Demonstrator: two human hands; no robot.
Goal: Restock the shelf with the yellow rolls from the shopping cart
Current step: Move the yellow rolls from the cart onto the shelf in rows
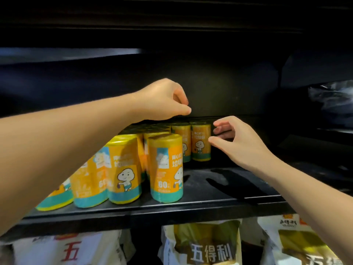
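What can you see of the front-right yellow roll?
The front-right roll stands upright on the black shelf, near its front edge. Its glossy wrapper looks like plastic film: orange-yellow with a teal bottom band, a cartoon figure, Chinese characters and "80". The left hand and right hand are off it, farther back.

Two bare arms, both stretched forward.
Left hand [164,100]: raised, palm down, fingers curled under to meet the thumb, nothing held. Right hand [236,139]: lower and to the right, fingers half-bent and apart, thumb pointing left, nothing gripped.
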